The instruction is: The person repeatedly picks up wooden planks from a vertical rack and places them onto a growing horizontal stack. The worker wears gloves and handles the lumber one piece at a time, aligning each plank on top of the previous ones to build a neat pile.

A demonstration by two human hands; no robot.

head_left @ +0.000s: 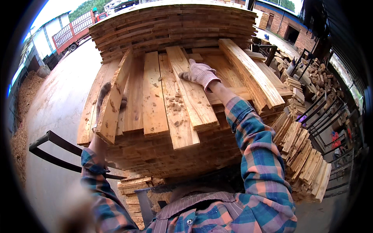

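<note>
My left hand [103, 92], in a dark glove, is closed around a wooden plank [113, 103] that stands tilted on its long edge. Its fingers show on the left side of the plank and a fingertip on the right. A pale, dusty glove covers my right hand [202, 73], which grips the right edge of another plank [194, 93]. The thumb lies across that plank's top face; some of the fingers are hidden. Between the hands lie flat planks [152, 93], one of them strewn with bark crumbs [176, 105].
Behind rises a tall lumber stack [175, 27]. A thick board [252, 73] lies at the right of the pile. Split wood and stacked slats [305, 163] stand lower right, beside black metal bars [326, 116]. A curved black metal frame [50, 145] juts out at left. A red truck [74, 33] is parked farther off.
</note>
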